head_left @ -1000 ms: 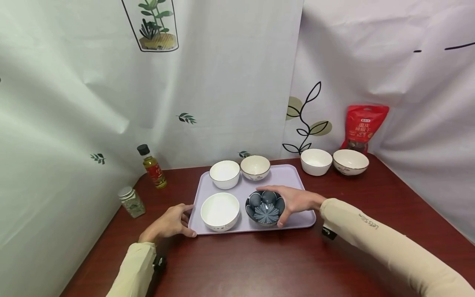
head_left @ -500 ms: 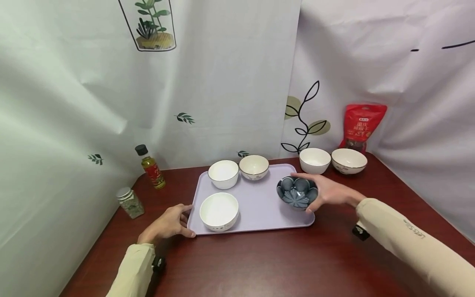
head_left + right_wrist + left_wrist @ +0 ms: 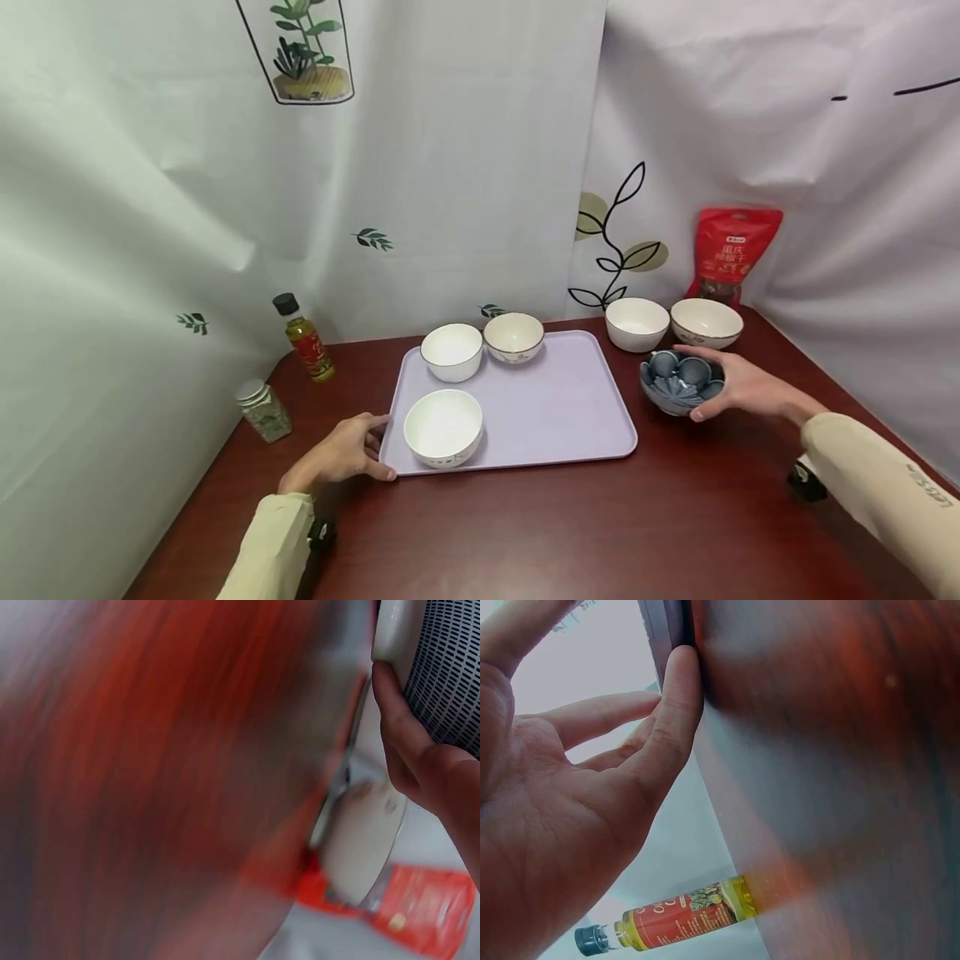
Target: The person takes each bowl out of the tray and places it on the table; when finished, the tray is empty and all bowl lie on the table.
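Observation:
My right hand (image 3: pixel 742 385) grips the rim and side of a dark blue patterned bowl (image 3: pixel 678 382), thumb at the front and fingers behind, just right of the tray. In the right wrist view, its dotted outside (image 3: pixel 450 675) and pale foot ring show at the top right. My left hand (image 3: pixel 341 450) touches the front left corner of a lilac tray (image 3: pixel 551 400); in the left wrist view its extended fingers (image 3: pixel 676 705) meet the tray's edge. On the tray stand a white bowl (image 3: pixel 444 427) in front and two pale bowls (image 3: pixel 452 352) (image 3: pixel 514 337) behind.
Two more white bowls (image 3: pixel 637 323) (image 3: pixel 707 322) stand at the back right, before a red food bag (image 3: pixel 738 250). At left are an oil bottle (image 3: pixel 311 346) and a spice jar (image 3: pixel 264 410). Printed cloth hangs behind the dark red table (image 3: pixel 525 533).
My right hand has carried the blue patterned bowl from the tray's front right area to the right, past the tray's edge. The left hand has stayed at the tray's corner.

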{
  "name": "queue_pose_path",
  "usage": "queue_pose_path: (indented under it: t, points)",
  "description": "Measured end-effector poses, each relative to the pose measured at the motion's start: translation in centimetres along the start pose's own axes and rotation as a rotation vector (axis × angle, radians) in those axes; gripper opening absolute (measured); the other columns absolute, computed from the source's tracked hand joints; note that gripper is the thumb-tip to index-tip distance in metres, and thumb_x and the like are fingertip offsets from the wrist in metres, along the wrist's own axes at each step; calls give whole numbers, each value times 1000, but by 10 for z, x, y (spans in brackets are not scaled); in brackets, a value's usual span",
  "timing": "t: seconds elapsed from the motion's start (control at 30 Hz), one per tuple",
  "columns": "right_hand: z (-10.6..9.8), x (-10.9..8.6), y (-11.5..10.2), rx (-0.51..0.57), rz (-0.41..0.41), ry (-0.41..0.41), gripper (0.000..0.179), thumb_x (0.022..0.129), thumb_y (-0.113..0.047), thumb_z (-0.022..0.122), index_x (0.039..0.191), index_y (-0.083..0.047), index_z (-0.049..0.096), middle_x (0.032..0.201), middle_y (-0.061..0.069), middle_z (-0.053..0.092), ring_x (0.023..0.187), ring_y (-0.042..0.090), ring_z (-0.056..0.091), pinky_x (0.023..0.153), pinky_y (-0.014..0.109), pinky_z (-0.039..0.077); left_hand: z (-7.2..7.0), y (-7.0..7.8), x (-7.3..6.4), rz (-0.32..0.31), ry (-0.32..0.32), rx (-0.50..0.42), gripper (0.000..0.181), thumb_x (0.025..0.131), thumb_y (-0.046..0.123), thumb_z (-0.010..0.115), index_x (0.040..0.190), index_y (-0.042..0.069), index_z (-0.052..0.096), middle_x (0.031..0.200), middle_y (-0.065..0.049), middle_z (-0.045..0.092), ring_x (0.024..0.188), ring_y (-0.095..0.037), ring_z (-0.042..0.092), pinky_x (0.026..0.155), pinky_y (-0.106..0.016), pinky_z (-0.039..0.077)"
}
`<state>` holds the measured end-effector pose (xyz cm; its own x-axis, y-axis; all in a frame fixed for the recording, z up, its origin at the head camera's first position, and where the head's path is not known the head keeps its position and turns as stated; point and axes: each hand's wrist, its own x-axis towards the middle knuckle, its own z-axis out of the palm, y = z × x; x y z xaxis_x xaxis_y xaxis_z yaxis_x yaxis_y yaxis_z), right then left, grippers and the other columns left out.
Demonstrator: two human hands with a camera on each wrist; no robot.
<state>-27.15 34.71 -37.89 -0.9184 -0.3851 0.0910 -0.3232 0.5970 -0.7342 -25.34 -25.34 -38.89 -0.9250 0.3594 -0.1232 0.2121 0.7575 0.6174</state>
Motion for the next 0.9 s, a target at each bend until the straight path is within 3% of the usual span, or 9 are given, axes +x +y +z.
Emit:
queue_pose_path:
  t: [0.17, 0.27, 0.5, 0.7, 0.9]
  points:
    - [-20, -12, 19, -28, 84, 38, 96, 74, -16, 85, 153, 1, 33, 134, 22, 53, 102, -5, 49, 81, 18, 50, 0, 1, 0, -21, 1, -11, 97, 65, 11, 94, 143, -15, 43, 117, -22, 58, 90, -22, 69, 76, -34, 62]
    - [-32, -19, 30, -72, 123, 70, 94, 76, -17, 85, 153, 0, 33, 132, 19, 53, 99, -7, 48, 79, 16, 47, 0, 1, -1, 0, -1, -27, 96, 65, 8, 93, 142, -17, 42, 117, -24, 58, 91, -23, 69, 76, -35, 62]
    - [-52, -35, 54, -113, 143, 133, 90, 77, -12, 84, 151, 4, 34, 115, -19, 54, 97, -13, 46, 78, 11, 40, 1, 1, -2, 8, -3, -21, 96, 65, 11, 94, 142, -17, 43, 115, -22, 59, 91, -22, 69, 75, -34, 62]
    - [-64, -41, 67, -134, 187, 118, 92, 80, -15, 82, 153, 6, 29, 117, -15, 49, 96, -17, 43, 77, 10, 39, 0, 1, -2, 15, -7, -19, 96, 65, 10, 94, 141, -18, 43, 115, -23, 58, 90, -23, 69, 74, -33, 61]
    - [-70, -41, 74, -73, 227, 82, 93, 83, -15, 79, 155, 6, 23, 115, -17, 49, 96, -14, 47, 77, 10, 44, 0, -1, 0, 18, -9, -19, 96, 65, 10, 93, 142, -17, 43, 114, -23, 60, 89, -22, 69, 74, -32, 61]
